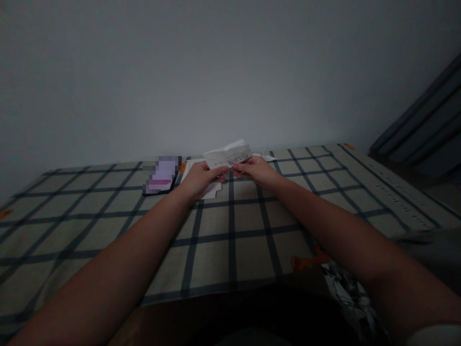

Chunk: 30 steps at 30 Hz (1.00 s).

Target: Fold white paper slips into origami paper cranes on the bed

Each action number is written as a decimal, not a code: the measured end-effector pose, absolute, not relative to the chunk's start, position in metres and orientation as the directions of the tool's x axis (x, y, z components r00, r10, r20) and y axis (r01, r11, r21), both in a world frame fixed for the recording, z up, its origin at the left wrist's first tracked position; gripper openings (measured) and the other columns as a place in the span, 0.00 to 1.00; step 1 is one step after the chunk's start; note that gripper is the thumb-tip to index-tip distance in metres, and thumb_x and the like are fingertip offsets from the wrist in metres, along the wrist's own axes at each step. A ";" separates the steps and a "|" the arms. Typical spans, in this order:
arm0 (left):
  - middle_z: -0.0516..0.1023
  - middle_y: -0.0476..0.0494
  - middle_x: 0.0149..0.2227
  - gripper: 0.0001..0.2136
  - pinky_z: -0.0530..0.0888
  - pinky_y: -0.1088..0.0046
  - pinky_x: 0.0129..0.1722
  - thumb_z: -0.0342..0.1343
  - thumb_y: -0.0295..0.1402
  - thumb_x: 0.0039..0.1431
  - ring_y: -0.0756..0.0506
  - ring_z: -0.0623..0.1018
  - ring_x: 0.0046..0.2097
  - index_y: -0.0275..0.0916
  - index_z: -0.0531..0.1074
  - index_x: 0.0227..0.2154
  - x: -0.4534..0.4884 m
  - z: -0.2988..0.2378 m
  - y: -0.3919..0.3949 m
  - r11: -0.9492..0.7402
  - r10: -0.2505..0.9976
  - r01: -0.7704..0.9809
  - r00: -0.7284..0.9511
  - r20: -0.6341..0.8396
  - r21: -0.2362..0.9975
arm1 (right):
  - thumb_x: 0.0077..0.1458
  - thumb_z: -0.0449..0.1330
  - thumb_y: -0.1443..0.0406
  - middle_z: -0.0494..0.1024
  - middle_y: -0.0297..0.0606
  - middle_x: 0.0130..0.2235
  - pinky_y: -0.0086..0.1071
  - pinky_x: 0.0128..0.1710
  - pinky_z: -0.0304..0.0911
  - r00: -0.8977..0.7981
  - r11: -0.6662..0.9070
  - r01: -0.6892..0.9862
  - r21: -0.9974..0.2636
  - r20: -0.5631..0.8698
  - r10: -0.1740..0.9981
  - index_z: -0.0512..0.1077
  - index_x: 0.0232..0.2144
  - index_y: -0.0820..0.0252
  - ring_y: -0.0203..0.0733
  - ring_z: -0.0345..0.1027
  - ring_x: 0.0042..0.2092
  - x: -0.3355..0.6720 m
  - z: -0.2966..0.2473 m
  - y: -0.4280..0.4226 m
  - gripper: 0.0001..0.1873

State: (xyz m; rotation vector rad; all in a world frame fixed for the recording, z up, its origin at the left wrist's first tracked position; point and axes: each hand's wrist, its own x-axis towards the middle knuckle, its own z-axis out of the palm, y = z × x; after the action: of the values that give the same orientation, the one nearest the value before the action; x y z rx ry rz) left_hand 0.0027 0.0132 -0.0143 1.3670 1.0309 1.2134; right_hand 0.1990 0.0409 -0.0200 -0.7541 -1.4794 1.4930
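A creased sheet of white paper (227,154) with printed lines is held up between my hands over the table. My left hand (200,179) pinches its lower left part, thumb on the near side. On the other side, my right hand (256,170) grips the lower right part with thumb and fingers closed. The fingertips of both hands are close together at the bottom edge. Beneath and behind my left hand lie more white papers (210,193), partly covered. Another white piece (269,158) shows just past my right hand; what it is I cannot tell.
A phone (162,175), its screen lit and blurred out, lies left of my hands. A checked cloth (248,235) covers the table, which meets a plain wall (230,72). Orange shapes (306,262) show at the near edge. A dark curtain (425,105) hangs at the right.
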 end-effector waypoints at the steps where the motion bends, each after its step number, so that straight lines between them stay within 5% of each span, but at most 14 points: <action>1: 0.82 0.35 0.42 0.18 0.75 0.72 0.31 0.70 0.37 0.44 0.47 0.78 0.33 0.33 0.80 0.38 0.002 -0.014 0.013 -0.151 0.977 -0.005 0.148 0.150 0.988 | 0.47 0.69 0.62 0.80 0.37 0.31 0.29 0.35 0.69 -0.428 0.103 -0.144 -0.984 0.156 0.890 0.77 0.30 0.62 0.34 0.71 0.32 0.199 -0.019 0.040 0.09; 9: 0.81 0.35 0.46 0.22 0.76 0.72 0.32 0.68 0.38 0.46 0.45 0.79 0.37 0.35 0.78 0.44 0.004 -0.019 0.012 -0.194 0.958 0.016 0.218 0.186 0.981 | 0.49 0.67 0.62 0.77 0.35 0.25 0.30 0.32 0.65 -0.368 0.231 -0.030 -0.972 0.226 0.902 0.75 0.23 0.63 0.34 0.69 0.28 0.197 -0.013 0.035 0.10; 18: 0.81 0.39 0.34 0.15 0.73 0.73 0.28 0.68 0.37 0.46 0.48 0.76 0.28 0.33 0.79 0.35 0.001 -0.005 0.007 -0.209 0.972 0.096 0.134 0.195 0.973 | 0.51 0.65 0.57 0.77 0.35 0.26 0.29 0.32 0.64 -0.295 0.304 -0.021 -0.952 0.297 0.908 0.77 0.28 0.62 0.34 0.68 0.29 0.201 -0.011 0.034 0.13; 30: 0.81 0.40 0.34 0.15 0.72 0.73 0.29 0.71 0.39 0.41 0.50 0.74 0.28 0.35 0.79 0.31 -0.003 -0.015 0.021 -0.132 0.989 -0.042 0.058 0.135 0.990 | 0.49 0.64 0.46 0.77 0.37 0.31 0.30 0.34 0.66 -0.268 0.242 -0.185 -0.952 0.286 0.920 0.73 0.27 0.59 0.33 0.68 0.29 0.200 -0.016 0.040 0.22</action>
State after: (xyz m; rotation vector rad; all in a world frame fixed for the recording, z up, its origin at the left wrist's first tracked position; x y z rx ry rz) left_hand -0.0032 0.0206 -0.0148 1.3063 1.0703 1.2787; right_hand 0.2005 0.0399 -0.0157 -0.7435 -1.4212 1.2749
